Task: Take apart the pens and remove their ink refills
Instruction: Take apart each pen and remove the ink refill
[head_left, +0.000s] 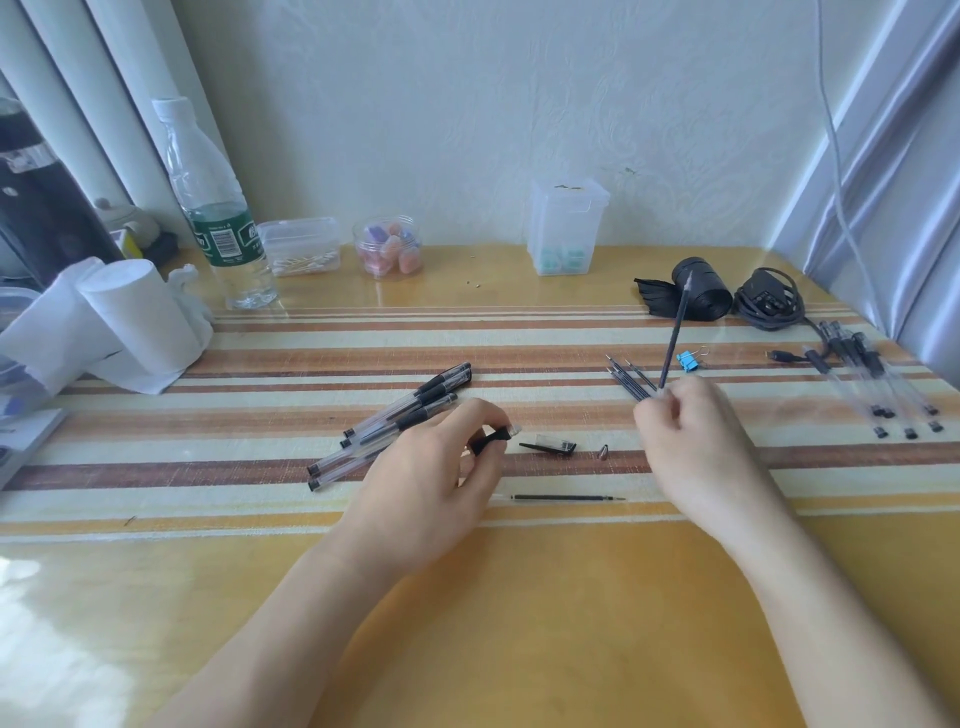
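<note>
The left hand (431, 467) pinches a black pen grip (488, 440) in closed fingers beside whole pens (395, 421) on the bench (519, 623), the right hand (685, 436) grasps an upright refill (675, 332), and a round jar (388, 247) holds erasers.

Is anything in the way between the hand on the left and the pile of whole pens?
Nothing visible. The left hand lies right beside the whole pens, though its fingers already pinch a small black pen part.
</note>
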